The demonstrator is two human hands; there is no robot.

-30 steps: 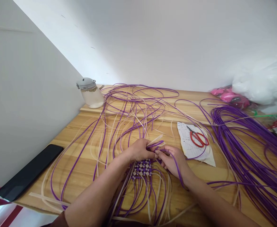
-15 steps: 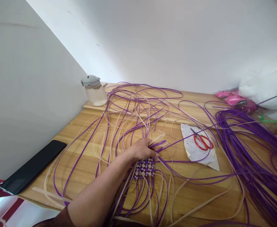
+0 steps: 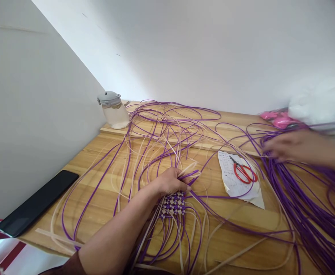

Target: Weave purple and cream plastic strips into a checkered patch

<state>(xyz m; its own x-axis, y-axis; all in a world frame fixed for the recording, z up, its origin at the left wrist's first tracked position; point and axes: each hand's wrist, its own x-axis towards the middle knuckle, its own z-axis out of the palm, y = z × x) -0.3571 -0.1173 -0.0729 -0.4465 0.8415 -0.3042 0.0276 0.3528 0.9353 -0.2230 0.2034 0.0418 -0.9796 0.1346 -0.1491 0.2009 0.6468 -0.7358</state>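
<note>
A small checkered weave (image 3: 173,204) of purple and cream plastic cords lies on the table, with long loose ends running out on all sides. At its far edge my left hand (image 3: 171,181) is closed, pinching several purple and cream cords whose short ends stick out past the fingers. My right hand (image 3: 287,146), smeared by motion, is over the top of a thick bundle of purple cords (image 3: 282,183) on the right. Whether it holds a cord there I cannot tell.
Red-handled scissors (image 3: 244,173) lie on a written sheet of paper (image 3: 227,183). A lidded jar (image 3: 114,114) stands at the back left, a black phone (image 3: 38,202) at the left edge. Pink items (image 3: 280,119) and a white plastic bag (image 3: 319,103) are at the back right. Loose cords cover the middle.
My right hand has come into view from the right, over the purple bundle. The purple cord stretched tight across the paper and scissors now hangs slack. My left hand keeps its pinch.
</note>
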